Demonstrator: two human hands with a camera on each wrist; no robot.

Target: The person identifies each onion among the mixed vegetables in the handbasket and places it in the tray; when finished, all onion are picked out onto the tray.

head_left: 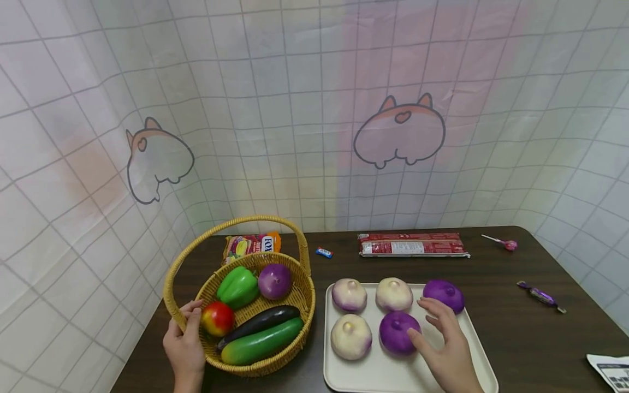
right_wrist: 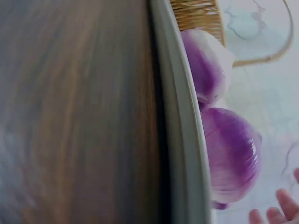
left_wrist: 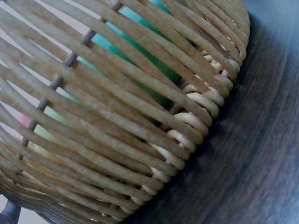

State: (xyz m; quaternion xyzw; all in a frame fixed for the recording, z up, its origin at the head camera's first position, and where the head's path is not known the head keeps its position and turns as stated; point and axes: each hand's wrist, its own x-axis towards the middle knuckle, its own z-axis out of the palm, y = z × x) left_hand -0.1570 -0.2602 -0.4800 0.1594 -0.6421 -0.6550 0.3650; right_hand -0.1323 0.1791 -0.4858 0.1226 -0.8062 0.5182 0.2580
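On the left, my left hand (head_left: 184, 343) grips the wicker basket (head_left: 265, 371) where its handle meets the rim. Inside lie a green bell pepper (head_left: 238, 287), a purple onion (head_left: 274, 281), a red-yellow apple (head_left: 218, 319), a dark eggplant (head_left: 260, 324) and a green cucumber (head_left: 262, 342). My right hand (head_left: 448, 344) hovers over the off-white tray (head_left: 363, 379), fingers spread and thumb tip close by a purple turnip (head_left: 397, 333). Another purple turnip (head_left: 444, 295) sits behind the fingers. Three whitish turnips (head_left: 351, 337) stand on the tray's left and middle. In the left wrist view, woven wicker hides the hand.
Along the back of the dark table (head_left: 511, 322) lie a colourful candy bag (head_left: 248, 244), a small blue wrapper (head_left: 324, 252) and a long red packet (head_left: 414, 245). A lollipop (head_left: 508, 244), a purple wrapped candy (head_left: 540, 296) and a white printed packet (head_left: 611, 371) are at right.
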